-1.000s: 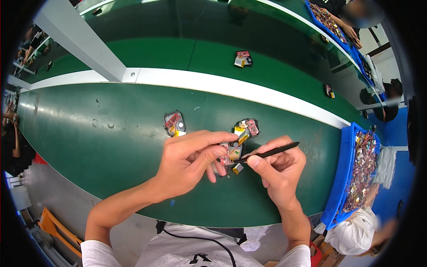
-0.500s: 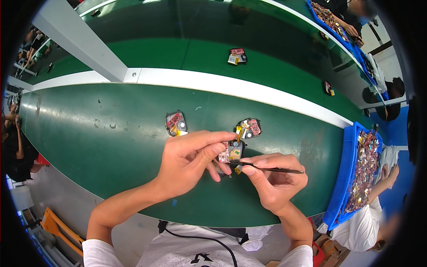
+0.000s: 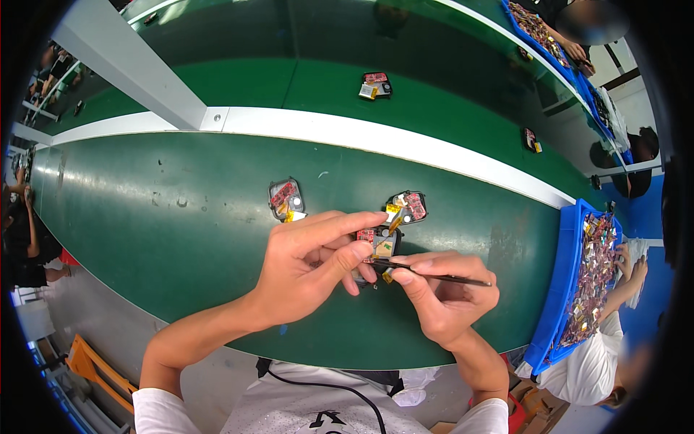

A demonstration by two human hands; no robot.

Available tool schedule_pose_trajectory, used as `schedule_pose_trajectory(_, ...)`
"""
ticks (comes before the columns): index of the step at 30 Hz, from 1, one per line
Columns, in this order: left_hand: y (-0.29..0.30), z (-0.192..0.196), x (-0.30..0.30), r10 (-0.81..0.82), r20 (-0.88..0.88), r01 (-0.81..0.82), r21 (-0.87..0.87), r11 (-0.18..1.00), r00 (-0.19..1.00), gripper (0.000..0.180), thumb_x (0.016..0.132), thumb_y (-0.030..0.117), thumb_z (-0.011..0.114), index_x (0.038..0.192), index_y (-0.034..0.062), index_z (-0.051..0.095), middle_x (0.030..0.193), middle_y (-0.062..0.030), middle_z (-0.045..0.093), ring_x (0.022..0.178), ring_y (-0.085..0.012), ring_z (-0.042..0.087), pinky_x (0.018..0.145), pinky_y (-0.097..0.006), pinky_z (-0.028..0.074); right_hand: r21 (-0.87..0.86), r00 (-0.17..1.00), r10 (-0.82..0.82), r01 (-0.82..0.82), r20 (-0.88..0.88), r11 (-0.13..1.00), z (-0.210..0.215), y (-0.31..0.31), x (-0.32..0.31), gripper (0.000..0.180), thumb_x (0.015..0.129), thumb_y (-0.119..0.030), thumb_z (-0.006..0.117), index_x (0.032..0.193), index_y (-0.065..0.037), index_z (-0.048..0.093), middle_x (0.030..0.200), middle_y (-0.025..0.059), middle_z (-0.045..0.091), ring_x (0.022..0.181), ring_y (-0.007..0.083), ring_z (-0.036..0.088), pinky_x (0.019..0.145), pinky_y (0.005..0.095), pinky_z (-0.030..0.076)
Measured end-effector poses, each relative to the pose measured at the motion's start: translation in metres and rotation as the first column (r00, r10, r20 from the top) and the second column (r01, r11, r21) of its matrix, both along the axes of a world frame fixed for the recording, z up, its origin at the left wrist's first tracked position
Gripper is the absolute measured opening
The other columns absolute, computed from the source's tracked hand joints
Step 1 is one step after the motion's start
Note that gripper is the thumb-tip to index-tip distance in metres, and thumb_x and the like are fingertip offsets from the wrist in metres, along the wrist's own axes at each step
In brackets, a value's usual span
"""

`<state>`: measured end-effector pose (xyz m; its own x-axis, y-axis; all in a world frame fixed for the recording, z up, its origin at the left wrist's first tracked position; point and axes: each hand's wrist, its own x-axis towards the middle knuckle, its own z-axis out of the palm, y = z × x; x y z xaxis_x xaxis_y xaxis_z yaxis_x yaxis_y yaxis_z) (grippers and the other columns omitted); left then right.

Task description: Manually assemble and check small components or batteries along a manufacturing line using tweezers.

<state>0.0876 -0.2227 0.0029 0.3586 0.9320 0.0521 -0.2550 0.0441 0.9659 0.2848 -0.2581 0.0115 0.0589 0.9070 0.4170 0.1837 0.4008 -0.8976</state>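
My left hand (image 3: 300,264) is closed round a small black device housing (image 3: 397,237), its thumb against a red circuit board (image 3: 366,236) in the housing's left side. Just past the left index fingertip stands a small yellow-and-silver battery cell (image 3: 395,223). Black tweezers (image 3: 459,278) are pinched in my right hand (image 3: 448,300), and their tip reaches the lower edge of the board. Whether the tip grips anything is too small to tell. Beyond my hands, two similar housings with red boards lie on the green table, a left one (image 3: 286,198) and a right one (image 3: 413,207).
A blue bin (image 3: 538,347) heaped with small circuit boards (image 3: 589,282) stands at the table's right end. Beside it are a co-worker's hands (image 3: 630,271). A white rail (image 3: 347,134) and post (image 3: 137,65) separate the table from a green belt (image 3: 238,83) carrying more housings.
The board in my left hand now sits lower into the housing, and the cell has tilted slightly. Housings on the belt have shifted left. Both my hands have barely moved.
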Motion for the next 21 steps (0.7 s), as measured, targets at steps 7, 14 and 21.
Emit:
schedule_pose_trajectory(7,0.0011,-0.0011,-0.0028,-0.007,-0.063,0.007,0.0,1.0,0.998,0.03,0.099,-0.001,0.06,0.128,-0.0031,0.066,0.096,-0.012,0.068,0.075,-0.0169,0.073,0.054,-0.025,0.06,-0.216,1.0,0.003,-0.003,0.0,0.976,-0.0003,-0.0001,0.0071,0.022,0.079,0.005,0.084,0.094,0.004,0.068,0.079,0.0106,0.075,0.049,0.0002,0.052,0.047,0.0175,0.04)
schedule_pose_trajectory(14,0.0045,-0.0009,-0.0048,-0.001,-0.021,-0.001,-0.089,0.996,1.0,0.029,0.1,0.0,0.06,0.128,-0.0036,0.066,0.094,-0.0114,0.067,0.074,-0.0165,0.073,0.053,-0.025,0.059,-0.066,1.0,-0.018,0.019,0.02,0.998,0.0002,0.0034,-0.0001,0.023,0.078,0.005,0.085,0.095,0.003,0.069,0.081,0.0122,0.076,0.049,0.0011,0.054,0.047,0.0172,0.04)
schedule_pose_trajectory(21,0.003,-0.0004,-0.0059,-0.017,-0.002,0.016,-0.117,0.993,1.0,0.029,0.101,0.001,0.059,0.129,-0.0062,0.064,0.097,-0.0135,0.069,0.073,-0.0175,0.073,0.052,-0.025,0.06,0.018,0.984,0.041,-0.044,0.171,0.999,0.0045,0.0044,0.0001,0.023,0.073,0.003,0.087,0.089,-0.002,0.071,0.087,0.0136,0.078,0.048,0.0058,0.059,0.046,0.0186,0.041)
